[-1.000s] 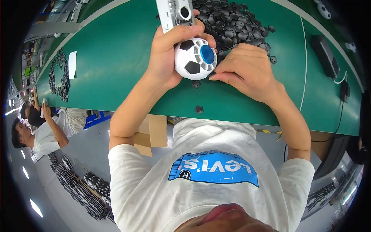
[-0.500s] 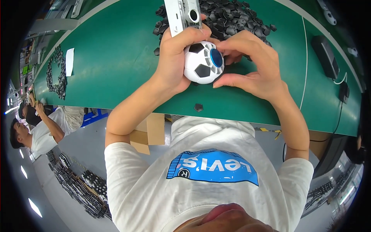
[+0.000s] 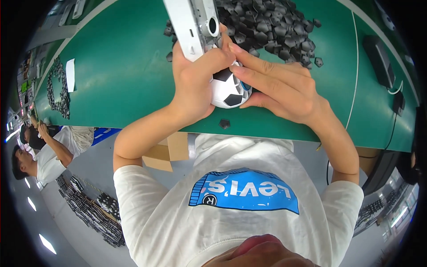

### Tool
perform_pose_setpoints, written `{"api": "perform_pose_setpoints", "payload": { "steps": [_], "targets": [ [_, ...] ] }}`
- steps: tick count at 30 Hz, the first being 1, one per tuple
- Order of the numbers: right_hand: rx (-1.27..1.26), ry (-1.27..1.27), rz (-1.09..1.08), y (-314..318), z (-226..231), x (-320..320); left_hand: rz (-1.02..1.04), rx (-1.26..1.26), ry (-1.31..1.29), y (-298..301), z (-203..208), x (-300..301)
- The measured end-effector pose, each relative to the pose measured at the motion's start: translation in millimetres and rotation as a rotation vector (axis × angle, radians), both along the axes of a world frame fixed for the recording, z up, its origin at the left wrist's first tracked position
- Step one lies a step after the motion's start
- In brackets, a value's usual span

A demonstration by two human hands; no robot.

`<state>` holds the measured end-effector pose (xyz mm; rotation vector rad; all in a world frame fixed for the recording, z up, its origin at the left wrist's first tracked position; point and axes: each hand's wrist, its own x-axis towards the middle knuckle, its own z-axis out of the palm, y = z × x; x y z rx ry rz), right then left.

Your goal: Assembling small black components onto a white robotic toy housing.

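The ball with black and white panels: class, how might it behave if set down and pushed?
The ball would probably roll, its visible side being rounded, though the white casing beside it might check that if joined. It seems stiff, with no dent visible where the right hand touches it. Its smooth-looking panels may be slippery.

The person's two hands (image 3: 284,91) and one ball (image 3: 223,92) show. There are two black-piece clusters (image 3: 275,31) and one white sheet (image 3: 70,75).
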<state>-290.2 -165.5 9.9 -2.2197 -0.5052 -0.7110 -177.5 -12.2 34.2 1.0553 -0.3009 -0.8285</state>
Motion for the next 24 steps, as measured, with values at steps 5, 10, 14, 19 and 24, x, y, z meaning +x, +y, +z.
{"api": "perform_pose_setpoints", "payload": {
  "steps": [5, 10, 14, 19, 24],
  "targets": [
    [-0.080, -0.044, -0.001, 3, -10, -8, -0.052, -0.016, -0.001, 4, -10, 1],
    [0.007, -0.116, -0.098, 11, 1, 19, 0.031, 0.032, 0.080, -5, 23, 17],
    [0.004, -0.140, -0.110, 5, -4, 4, 0.017, -0.145, 0.273, 0, 33, 34],
    [-0.143, 0.119, 0.220, 31, -4, -10, -0.030, -0.280, 0.453, 4, 20, 47],
    [-0.279, 0.279, 0.302, 37, -8, -10, -0.014, -0.349, 0.648, 0, 17, 43]
  ]
}}
